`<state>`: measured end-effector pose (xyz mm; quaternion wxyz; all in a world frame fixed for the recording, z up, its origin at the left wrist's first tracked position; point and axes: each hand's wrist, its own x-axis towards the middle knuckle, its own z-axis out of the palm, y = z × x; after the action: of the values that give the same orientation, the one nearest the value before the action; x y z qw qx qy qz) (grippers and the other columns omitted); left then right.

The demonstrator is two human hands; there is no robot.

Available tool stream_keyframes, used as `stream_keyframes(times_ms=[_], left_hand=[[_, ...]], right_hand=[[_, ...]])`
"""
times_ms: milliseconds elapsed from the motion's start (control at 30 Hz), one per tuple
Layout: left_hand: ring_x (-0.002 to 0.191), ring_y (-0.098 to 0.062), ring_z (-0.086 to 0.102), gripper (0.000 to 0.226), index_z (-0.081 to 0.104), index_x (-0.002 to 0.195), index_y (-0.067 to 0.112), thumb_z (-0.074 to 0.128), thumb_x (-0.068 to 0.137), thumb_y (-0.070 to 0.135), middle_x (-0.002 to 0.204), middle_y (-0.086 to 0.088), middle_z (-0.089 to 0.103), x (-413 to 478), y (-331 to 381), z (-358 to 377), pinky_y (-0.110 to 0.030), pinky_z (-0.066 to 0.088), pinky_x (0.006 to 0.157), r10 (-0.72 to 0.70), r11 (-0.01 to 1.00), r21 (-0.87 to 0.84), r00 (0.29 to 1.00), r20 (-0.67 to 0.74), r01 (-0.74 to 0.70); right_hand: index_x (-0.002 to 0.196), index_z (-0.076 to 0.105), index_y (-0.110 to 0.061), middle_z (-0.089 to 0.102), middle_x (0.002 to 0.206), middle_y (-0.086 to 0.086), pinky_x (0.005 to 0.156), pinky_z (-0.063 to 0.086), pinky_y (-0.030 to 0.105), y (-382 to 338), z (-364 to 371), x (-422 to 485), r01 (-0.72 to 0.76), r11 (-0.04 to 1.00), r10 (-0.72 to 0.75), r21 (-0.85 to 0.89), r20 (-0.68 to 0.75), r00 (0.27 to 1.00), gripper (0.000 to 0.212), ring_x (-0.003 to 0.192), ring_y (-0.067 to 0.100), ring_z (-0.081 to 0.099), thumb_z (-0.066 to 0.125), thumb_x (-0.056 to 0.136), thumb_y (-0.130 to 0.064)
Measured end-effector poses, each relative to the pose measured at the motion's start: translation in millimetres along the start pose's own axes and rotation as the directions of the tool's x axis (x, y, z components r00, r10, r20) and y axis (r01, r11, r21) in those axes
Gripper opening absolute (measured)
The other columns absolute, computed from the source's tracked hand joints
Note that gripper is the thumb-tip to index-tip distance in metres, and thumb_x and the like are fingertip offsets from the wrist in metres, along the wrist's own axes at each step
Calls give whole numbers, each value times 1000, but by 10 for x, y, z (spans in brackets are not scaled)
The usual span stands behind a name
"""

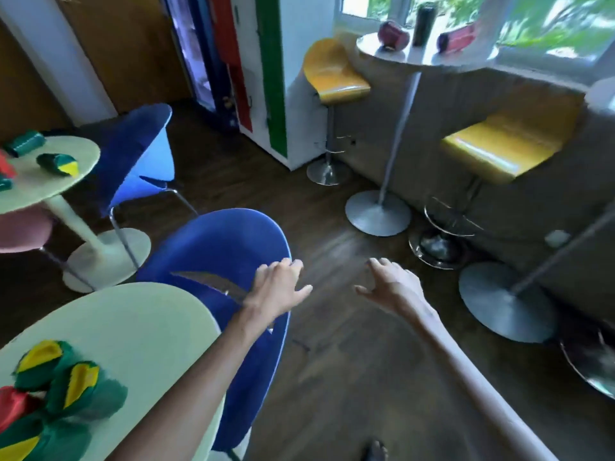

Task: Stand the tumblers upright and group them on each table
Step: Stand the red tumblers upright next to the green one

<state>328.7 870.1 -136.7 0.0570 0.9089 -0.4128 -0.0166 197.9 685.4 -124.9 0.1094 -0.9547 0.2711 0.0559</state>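
- Motion smears the whole view. The near-table tumblers, green with yellow and one red, run together at the left edge of the near table and are cut by the frame. At least four show, and I cannot tell whether they stand or lie.
- The far table is half out of frame. Four tumblers show there: a green tumbler and a green-and-yellow tumbler on their sides, and two more clipped at its left edge.
- The high table by the window carries three. A dark tumbler stands upright between two red ones on their sides, the left red tumbler and the right red tumbler. A white pillar covers the table's right edge.
- There are two blue chairs, two yellow stools and one pink seat.
- The left hand hangs over the back of the nearer blue chair, fingers spread apart and holding nothing.
- The right hand is over the floor, fingers apart and slightly bent, and it is empty.
- Bare wooden floor lies open between that chair and the stool bases.
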Motion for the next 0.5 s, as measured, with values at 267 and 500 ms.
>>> stream_keyframes(times_ms=[267, 500], left_hand=[[106, -24, 61, 49, 55, 120, 22, 53, 85, 55, 115, -1, 62, 1231, 1716, 65, -36, 44, 88, 158, 981, -109, 986, -44, -162], [108, -21, 61, 50, 54, 124, 21, 54, 85, 54, 118, 1, 62, 1972, 2183, 216, -34, 43, 88, 181, 979, -94, 983, -1, -181]], right_hand=[[129, 45, -30, 53, 127, -3, 93, 43, 33, 1818, -498, 78, -204, 977, 208, 56, -77, 975, 59, 121, 17, 50, 60, 78, -57], [128, 45, -32, 53, 128, -7, 95, 45, 34, 2562, -621, 523, -272, 955, 280, 119, -61, 958, 58, 121, 14, 50, 59, 79, -58]])
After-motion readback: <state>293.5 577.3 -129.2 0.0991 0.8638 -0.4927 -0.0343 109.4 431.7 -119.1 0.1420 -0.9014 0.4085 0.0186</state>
